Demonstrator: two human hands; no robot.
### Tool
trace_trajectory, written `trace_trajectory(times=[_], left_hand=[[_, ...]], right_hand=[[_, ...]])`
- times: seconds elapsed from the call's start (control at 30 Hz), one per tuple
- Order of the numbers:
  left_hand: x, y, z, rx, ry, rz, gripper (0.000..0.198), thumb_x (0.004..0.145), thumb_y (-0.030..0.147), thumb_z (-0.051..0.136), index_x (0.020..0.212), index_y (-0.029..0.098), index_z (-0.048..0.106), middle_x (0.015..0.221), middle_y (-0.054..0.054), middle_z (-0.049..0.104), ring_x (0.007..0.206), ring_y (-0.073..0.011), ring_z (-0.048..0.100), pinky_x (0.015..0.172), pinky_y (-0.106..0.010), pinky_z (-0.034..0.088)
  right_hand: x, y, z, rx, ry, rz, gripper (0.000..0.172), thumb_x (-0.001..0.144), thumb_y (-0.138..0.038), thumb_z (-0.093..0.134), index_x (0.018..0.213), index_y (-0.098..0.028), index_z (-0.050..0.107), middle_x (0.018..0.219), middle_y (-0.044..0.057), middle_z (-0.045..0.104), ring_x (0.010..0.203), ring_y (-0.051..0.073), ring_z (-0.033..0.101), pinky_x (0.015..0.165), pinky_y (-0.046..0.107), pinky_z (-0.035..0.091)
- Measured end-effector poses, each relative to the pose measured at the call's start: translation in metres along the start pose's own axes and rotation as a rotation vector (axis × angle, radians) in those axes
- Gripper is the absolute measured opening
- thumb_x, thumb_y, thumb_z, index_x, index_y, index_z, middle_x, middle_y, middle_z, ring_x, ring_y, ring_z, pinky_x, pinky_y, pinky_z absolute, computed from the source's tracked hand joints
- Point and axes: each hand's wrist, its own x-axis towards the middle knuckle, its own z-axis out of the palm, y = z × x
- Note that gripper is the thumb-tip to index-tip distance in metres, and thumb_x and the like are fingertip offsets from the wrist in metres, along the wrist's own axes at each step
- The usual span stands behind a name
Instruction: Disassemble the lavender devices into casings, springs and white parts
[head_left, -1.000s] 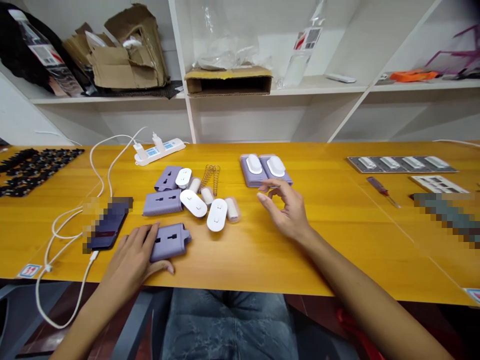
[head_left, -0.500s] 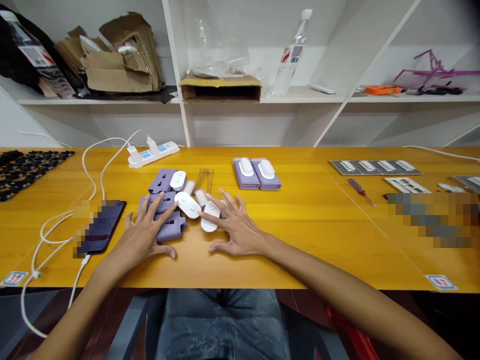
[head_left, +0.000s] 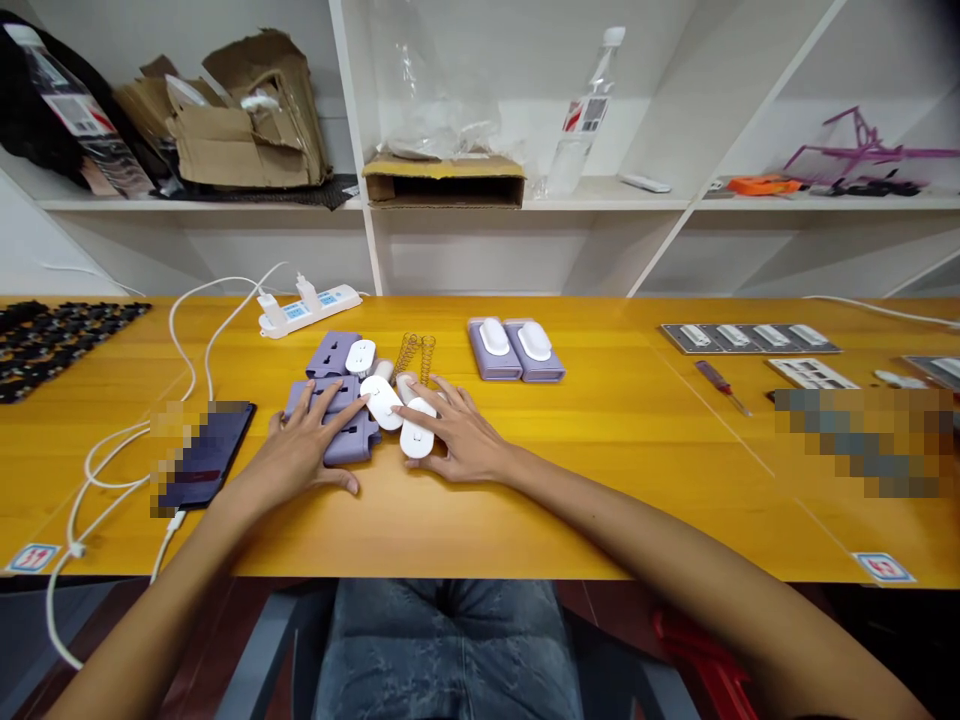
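My left hand [head_left: 304, 450] lies flat with fingers spread on two purple socket housings [head_left: 346, 440] near the table's front. My right hand [head_left: 457, 440] rests open beside it, fingers on a white oval cover [head_left: 417, 436] and over a small pinkish part. Another white cover [head_left: 381, 402] lies between the hands. Behind them are a third purple housing [head_left: 332, 355] with a white cover [head_left: 361, 356] and two metal springs [head_left: 416, 356]. Two assembled purple units with white tops [head_left: 515, 350] stand further back to the right.
A phone [head_left: 206, 455] with a white cable lies left of my left hand, a white power strip [head_left: 307, 308] behind. Black parts [head_left: 45, 335] at far left. A screwdriver [head_left: 721, 386] and grey trays [head_left: 750, 337] sit at right. Shelves hold cardboard boxes [head_left: 442, 180] and a bottle [head_left: 581, 120].
My right hand came back from the two assembled units to the loose parts and now rests on a white cover. My left hand slid forward, pushing the purple housings together.
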Motion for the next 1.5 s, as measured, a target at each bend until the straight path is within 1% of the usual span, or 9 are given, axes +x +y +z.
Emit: trace_trajectory(times=[0.43,0.57,0.67,0.73,0.83,0.93,1.07,1.27,1.5], left_hand=[[0.018,-0.002,-0.003,0.016,0.044,-0.006,0.129,0.074,0.066,0.096,0.177,0.042,0.022,0.187,-0.016,0.016,0.169,-0.0596,0.010,0.119,-0.095,0.023],[0.018,0.018,-0.015,0.028,0.225,0.082,0.140,0.068,0.065,0.100,0.179,0.030,0.022,0.185,-0.024,0.019,0.170,-0.0602,0.008,0.122,-0.094,0.017],[0.031,0.049,-0.026,-0.039,0.432,0.287,0.115,0.080,0.066,0.092,0.172,0.024,0.038,0.178,-0.026,0.036,0.169,-0.0550,0.021,0.128,-0.081,0.028],[0.045,0.077,-0.026,-0.103,0.598,0.453,0.072,0.095,0.057,0.082,0.152,0.020,0.059,0.164,-0.024,0.054,0.163,-0.0464,0.040,0.127,-0.067,0.041],[0.066,0.126,-0.009,-0.084,0.777,0.719,0.019,0.110,0.031,0.063,0.103,0.016,0.072,0.111,-0.015,0.075,0.116,-0.0310,0.070,0.101,-0.047,0.058],[0.077,0.169,0.024,-0.022,0.735,1.017,0.036,0.112,0.030,0.060,0.078,0.017,0.066,0.076,-0.006,0.066,0.077,-0.0214,0.062,0.070,-0.036,0.049],[0.080,0.193,0.056,-0.114,0.569,1.039,0.041,0.113,0.037,0.058,0.079,0.017,0.067,0.075,-0.006,0.067,0.072,-0.0189,0.061,0.063,-0.033,0.041],[0.078,0.189,0.058,-0.238,0.477,0.934,0.036,0.113,0.039,0.057,0.086,0.017,0.069,0.081,-0.006,0.071,0.077,-0.0203,0.065,0.071,-0.036,0.047],[0.078,0.190,0.060,-0.227,0.482,0.935,0.036,0.113,0.039,0.055,0.089,0.017,0.070,0.082,-0.006,0.072,0.078,-0.0207,0.066,0.072,-0.036,0.047]], right_hand=[[0.017,0.015,0.007,-0.034,0.078,-0.031,0.088,0.099,-0.074,0.067,0.175,-0.041,0.037,0.189,0.006,0.019,0.170,0.050,0.020,0.128,0.077,0.033],[0.012,0.016,0.006,-0.040,0.144,-0.082,0.102,0.096,-0.083,0.062,0.179,-0.034,0.027,0.188,0.010,0.021,0.169,0.051,0.017,0.129,0.080,0.026],[0.005,0.024,0.004,-0.009,0.321,-0.146,0.091,0.103,-0.077,0.053,0.176,-0.025,0.034,0.178,0.016,0.042,0.164,0.045,0.032,0.130,0.074,0.029],[0.001,0.037,0.002,-0.009,0.490,-0.118,0.065,0.112,-0.056,0.045,0.167,-0.020,0.047,0.159,0.020,0.060,0.152,0.039,0.049,0.127,0.067,0.039],[-0.004,0.060,-0.006,-0.106,0.695,0.079,0.046,0.113,-0.033,0.038,0.148,-0.016,0.062,0.138,0.022,0.068,0.135,0.038,0.060,0.117,0.064,0.047],[-0.005,0.076,-0.015,-0.239,0.648,0.275,0.048,0.111,-0.032,0.039,0.148,-0.011,0.061,0.146,0.027,0.063,0.135,0.041,0.058,0.116,0.064,0.048],[-0.002,0.084,-0.020,-0.301,0.531,0.399,0.068,0.109,-0.045,0.044,0.166,-0.007,0.042,0.169,0.028,0.047,0.154,0.046,0.041,0.126,0.068,0.036],[0.002,0.095,-0.015,-0.273,0.402,0.345,0.077,0.107,-0.048,0.046,0.171,-0.006,0.034,0.176,0.025,0.039,0.165,0.045,0.028,0.134,0.066,0.029],[-0.002,0.092,-0.026,-0.300,0.413,0.327,0.066,0.107,-0.042,0.049,0.158,0.000,0.049,0.158,0.029,0.054,0.149,0.045,0.044,0.128,0.062,0.038]])
